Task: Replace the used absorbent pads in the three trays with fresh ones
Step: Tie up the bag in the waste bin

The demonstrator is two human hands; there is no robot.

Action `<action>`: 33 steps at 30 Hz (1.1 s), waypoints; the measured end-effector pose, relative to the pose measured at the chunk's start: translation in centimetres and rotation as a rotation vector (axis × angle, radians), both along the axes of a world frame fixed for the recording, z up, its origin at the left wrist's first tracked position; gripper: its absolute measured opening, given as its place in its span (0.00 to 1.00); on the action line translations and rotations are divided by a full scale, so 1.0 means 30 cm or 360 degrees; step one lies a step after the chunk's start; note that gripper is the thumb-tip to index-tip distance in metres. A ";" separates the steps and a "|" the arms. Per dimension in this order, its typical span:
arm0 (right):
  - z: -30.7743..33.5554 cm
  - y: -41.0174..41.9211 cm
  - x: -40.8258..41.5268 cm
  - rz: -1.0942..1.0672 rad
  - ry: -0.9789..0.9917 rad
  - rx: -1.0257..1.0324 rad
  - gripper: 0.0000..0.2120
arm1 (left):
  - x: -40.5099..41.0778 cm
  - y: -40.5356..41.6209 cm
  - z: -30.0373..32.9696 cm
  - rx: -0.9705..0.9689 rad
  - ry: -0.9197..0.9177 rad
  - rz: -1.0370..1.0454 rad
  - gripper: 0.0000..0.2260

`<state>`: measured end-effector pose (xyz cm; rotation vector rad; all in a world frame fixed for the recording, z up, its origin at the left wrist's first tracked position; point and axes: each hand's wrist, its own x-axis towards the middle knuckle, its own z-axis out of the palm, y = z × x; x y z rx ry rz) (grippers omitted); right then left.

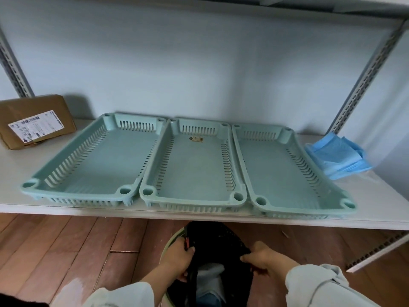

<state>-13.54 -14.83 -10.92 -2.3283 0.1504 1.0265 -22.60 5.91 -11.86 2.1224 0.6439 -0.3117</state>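
Head view: both hands, left point(177, 255) and right point(263, 259), pinch the black bin liner point(218, 242) below the shelf point(13, 173); three trays point(194, 165) sit bare, fresh blue pads point(336, 156) stacked just right, likely light, floppy, best lifted by an edge

Head cam, close, looks fwd/down at shelf point(66, 173).

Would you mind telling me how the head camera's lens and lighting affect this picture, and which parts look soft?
Head view: wide-angle bending bows the shelf edge and splays the uprights; light is soft and even, with a faint shadow behind the cardboard box; the box label is too soft to read; both hands, left hand and right hand, are slightly blurred at the dark bag.
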 end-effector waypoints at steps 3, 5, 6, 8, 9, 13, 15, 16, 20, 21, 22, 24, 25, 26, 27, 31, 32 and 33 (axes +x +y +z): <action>-0.012 0.009 0.001 -0.0145 -0.0123 0.0174 0.08 | 0.004 -0.010 0.004 0.0012 -0.0040 0.0004 0.12; 0.005 0.019 -0.001 -0.0210 -0.0140 0.0269 0.09 | 0.008 -0.017 0.018 0.0053 -0.0044 -0.0013 0.14; 0.020 0.023 -0.003 -0.0233 -0.0108 0.0301 0.09 | 0.010 -0.018 0.022 0.0123 -0.0047 -0.0031 0.14; 0.031 0.026 -0.003 -0.0206 -0.0050 0.0314 0.09 | 0.015 -0.020 0.024 0.0194 -0.0089 -0.0024 0.14; 0.036 0.029 -0.003 -0.0160 -0.0039 0.0289 0.10 | 0.017 -0.021 0.029 0.0196 -0.0103 -0.0009 0.13; 0.046 0.033 0.003 -0.0060 0.0003 0.0334 0.09 | 0.030 -0.013 0.037 0.0162 -0.0163 0.0064 0.06; 0.064 0.041 0.001 -0.0058 0.0051 0.0495 0.04 | 0.035 -0.008 0.039 0.0181 -0.0183 0.0060 0.05; 0.074 0.048 -0.002 -0.0037 0.0087 0.0594 0.01 | 0.038 -0.007 0.041 0.0197 -0.0193 0.0063 0.08; 0.125 0.086 -0.009 -0.0023 0.0253 0.0990 0.06 | 0.053 0.001 0.059 0.0322 -0.0110 0.0074 0.13; 0.134 0.096 -0.010 -0.0016 0.0270 0.1014 0.07 | 0.056 0.004 0.067 0.0339 -0.0078 0.0067 0.12; 0.138 0.104 -0.010 0.0013 0.0260 0.0980 0.06 | 0.058 0.007 0.078 0.0338 -0.0062 0.0061 0.11; 0.145 0.124 -0.014 0.0131 0.0150 0.0786 0.07 | 0.064 0.017 0.095 0.0305 -0.0080 0.0080 0.09; 0.148 0.135 -0.017 0.0176 0.0091 0.0692 0.09 | 0.065 0.022 0.103 0.0294 -0.0089 0.0090 0.07; 0.147 0.146 -0.016 0.0197 0.0045 0.0623 0.12 | 0.067 0.026 0.111 0.0287 -0.0090 0.0095 0.05; 0.149 0.157 -0.013 0.0208 0.0014 0.0596 0.13 | 0.069 0.028 0.117 0.0275 -0.0099 0.0094 0.04; 0.193 0.184 -0.016 0.0550 -0.0052 0.0331 0.07 | 0.091 0.021 0.134 -0.0135 -0.0310 0.0211 0.09; 0.205 0.188 -0.013 0.0586 -0.0089 0.0280 0.11 | 0.095 0.016 0.149 -0.0299 -0.0385 0.0255 0.09; 0.213 0.194 -0.007 0.0582 -0.0139 0.0270 0.14 | 0.098 0.011 0.167 -0.0446 -0.0437 0.0264 0.09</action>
